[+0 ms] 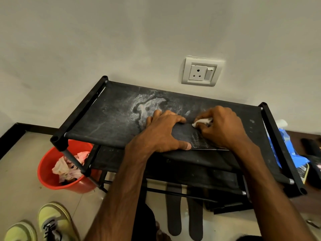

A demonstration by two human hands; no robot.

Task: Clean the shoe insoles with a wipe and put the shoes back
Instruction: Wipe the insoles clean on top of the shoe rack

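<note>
A dark insole (189,136) lies on the top shelf of the black shoe rack (107,119). My left hand (163,131) grips it across its width, fingers over the far edge and thumb at the near edge. My right hand (224,127) pinches a crumpled white wipe (202,121) against the insole's far end. Two more dark insoles (174,211) lie side by side on the floor under the rack. A pair of yellow-green shoes (52,221) stands on the floor at the bottom left.
A red bucket (46,173) with crumpled pink and white waste sits left of the rack. A wall socket (199,72) is above the rack. Blue plastic (286,146) and dark items lie on a surface at the right. The top shelf fabric shows whitish stains.
</note>
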